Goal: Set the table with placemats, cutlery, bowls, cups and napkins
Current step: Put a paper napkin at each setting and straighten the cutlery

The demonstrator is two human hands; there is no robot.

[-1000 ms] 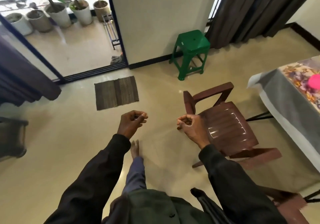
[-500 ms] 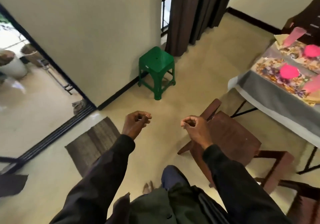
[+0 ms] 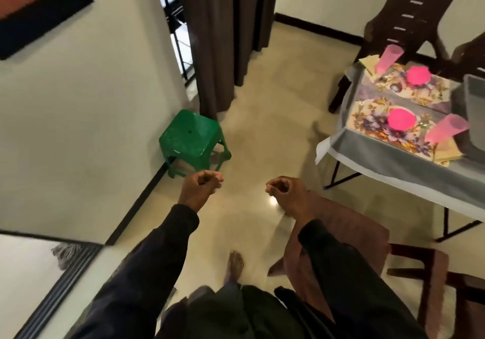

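Pink bowls [image 3: 401, 121], 2 of them, sit on the counter [image 3: 388, 157] ahead and to our right, nearer the right hand [image 3: 287, 194]; we hold it and the left hand [image 3: 202, 186] curled, gripping nothing.

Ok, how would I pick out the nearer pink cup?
Find the grey-clothed table on the right and its nearer floral placemat. The cup is at that mat's right end, by a yellow napkin. It is tall and translucent, unlike the round pink bowl beside it; the other cup is at the far mat.
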